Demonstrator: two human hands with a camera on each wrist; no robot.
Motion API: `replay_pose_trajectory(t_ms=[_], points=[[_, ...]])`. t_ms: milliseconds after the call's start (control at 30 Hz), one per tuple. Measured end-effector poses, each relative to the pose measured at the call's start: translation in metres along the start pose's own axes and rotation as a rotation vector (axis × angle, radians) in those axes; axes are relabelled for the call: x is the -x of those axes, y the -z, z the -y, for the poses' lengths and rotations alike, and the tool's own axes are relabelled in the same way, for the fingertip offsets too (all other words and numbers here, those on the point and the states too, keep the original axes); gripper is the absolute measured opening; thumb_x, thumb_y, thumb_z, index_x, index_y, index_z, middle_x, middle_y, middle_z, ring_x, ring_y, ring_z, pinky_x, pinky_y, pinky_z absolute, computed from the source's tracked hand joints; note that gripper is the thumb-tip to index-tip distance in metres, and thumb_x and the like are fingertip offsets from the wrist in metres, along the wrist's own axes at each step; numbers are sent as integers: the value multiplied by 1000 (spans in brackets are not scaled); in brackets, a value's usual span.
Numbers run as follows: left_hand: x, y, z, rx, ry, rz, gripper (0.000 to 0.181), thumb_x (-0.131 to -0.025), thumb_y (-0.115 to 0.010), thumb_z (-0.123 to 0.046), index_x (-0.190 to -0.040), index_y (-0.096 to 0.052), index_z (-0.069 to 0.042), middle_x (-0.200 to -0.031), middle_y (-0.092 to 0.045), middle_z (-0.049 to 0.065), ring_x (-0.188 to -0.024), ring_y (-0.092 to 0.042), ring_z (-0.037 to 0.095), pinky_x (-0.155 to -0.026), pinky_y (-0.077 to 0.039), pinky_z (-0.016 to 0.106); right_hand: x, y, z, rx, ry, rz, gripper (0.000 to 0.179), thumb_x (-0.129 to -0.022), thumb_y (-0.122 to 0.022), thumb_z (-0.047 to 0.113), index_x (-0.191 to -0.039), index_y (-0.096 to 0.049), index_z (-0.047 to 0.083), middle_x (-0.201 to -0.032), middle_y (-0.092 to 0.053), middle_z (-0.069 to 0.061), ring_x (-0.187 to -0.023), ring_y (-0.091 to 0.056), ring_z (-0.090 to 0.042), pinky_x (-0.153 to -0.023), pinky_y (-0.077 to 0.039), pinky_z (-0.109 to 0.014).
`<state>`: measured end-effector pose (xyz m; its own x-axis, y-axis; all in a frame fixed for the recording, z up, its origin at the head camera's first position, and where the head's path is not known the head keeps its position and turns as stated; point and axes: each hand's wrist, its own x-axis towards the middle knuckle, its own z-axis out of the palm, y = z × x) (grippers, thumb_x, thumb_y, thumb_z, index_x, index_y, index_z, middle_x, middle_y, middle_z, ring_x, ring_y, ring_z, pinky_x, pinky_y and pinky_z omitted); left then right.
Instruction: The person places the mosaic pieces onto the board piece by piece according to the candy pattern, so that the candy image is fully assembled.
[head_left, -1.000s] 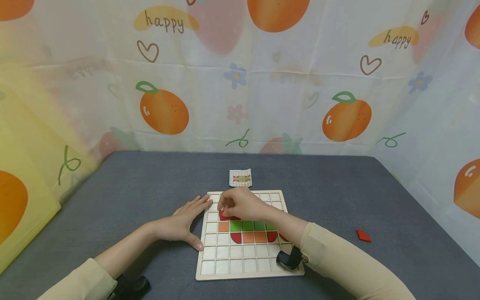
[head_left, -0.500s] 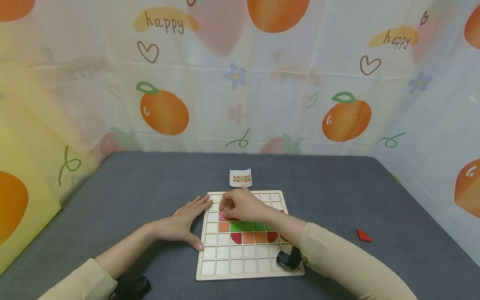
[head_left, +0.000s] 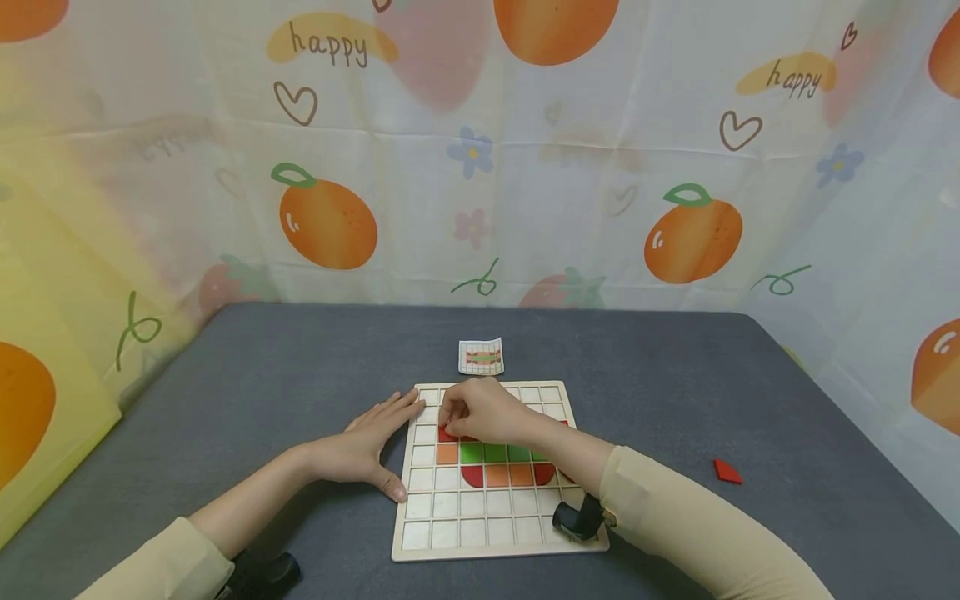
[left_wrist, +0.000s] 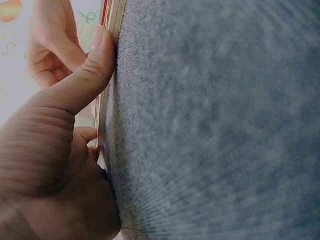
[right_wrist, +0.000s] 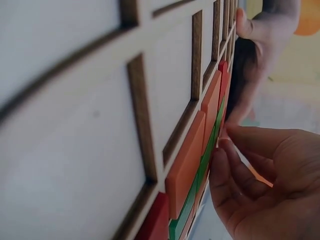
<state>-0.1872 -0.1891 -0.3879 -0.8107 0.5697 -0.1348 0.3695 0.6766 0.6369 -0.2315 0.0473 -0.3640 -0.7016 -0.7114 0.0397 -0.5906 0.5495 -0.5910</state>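
A pale wooden grid board [head_left: 457, 531] lies on the table with coloured tiles in its cells. My left hand [head_left: 352, 450] spreads along the board's left edge, thumb and fingertips touching the rim; in the left wrist view its thumb [left_wrist: 95, 70] presses on that edge. My right hand [head_left: 483, 408] reaches across the board and pinches a small red tile [head_left: 445, 434] at a cell in the upper left part. Below it are an orange tile [head_left: 447, 454] and a row of green tiles [head_left: 495, 452]. My right hand and forearm hide some tiles.
A small printed card [head_left: 481, 357] with a coloured grid pattern lies just behind the board. One loose red tile [head_left: 727, 471] sits on the dark grey table [head_left: 660, 375] to the right. A fruit-print curtain [head_left: 555, 192] hangs behind.
My right fingers have shifted very slightly right at the red tile, which looked paler half a second ago and is deep red now. My left hand stays in place.
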Motion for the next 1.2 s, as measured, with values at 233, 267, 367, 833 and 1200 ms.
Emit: replay_pose_trajectory(t_ms=[233, 267, 367, 833, 1200], points=[[0, 0, 0, 5, 7, 0, 121, -68, -88, -45, -158, -18, -6, -169, -5, 13, -155, 3, 45, -114, -4, 75, 2, 10, 4, -78, -22, -21, 7, -93, -65, 9, -95, -72, 9, -81, -72, -3, -67, -60, -8, -63, -47, -21], [0, 0, 0, 4, 8, 0, 121, -68, -88, -45, -158, -18, -6, -169, -5, 13, -155, 3, 44, -114, -4, 74, 2, 11, 4, -86, -20, -22, 7, -93, -65, 9, -96, -71, 8, -82, -72, -3, -67, -61, -8, -63, -48, -20], [-1, 0, 0, 2, 9, -1, 122, -67, -88, -45, -158, -18, -6, -169, -5, 13, -155, 3, 45, -114, -4, 74, 5, 17, 3, -80, -16, -36, 8, -93, -65, 9, -97, -72, 8, -85, -72, -3, -71, -61, -7, -66, -49, -21], [-2, 0, 1, -19, 11, -7, 123, -66, -89, -47, -158, -19, -7, -169, -6, 14, -155, 1, 45, -114, -6, 74, 33, 55, -26, -70, -107, -87, 14, -95, -64, 13, -105, -71, 8, -92, -72, -4, -77, -63, -10, -72, -49, -25], [-2, -1, 2, 0, 19, -13, 125, -63, -88, -52, -159, -19, -11, -169, -6, 11, -156, 3, 41, -115, -4, 73, 75, 85, -65, -61, -201, -91, 18, -96, -63, 16, -111, -70, 9, -100, -73, -8, -89, -66, -23, -75, -51, -31]])
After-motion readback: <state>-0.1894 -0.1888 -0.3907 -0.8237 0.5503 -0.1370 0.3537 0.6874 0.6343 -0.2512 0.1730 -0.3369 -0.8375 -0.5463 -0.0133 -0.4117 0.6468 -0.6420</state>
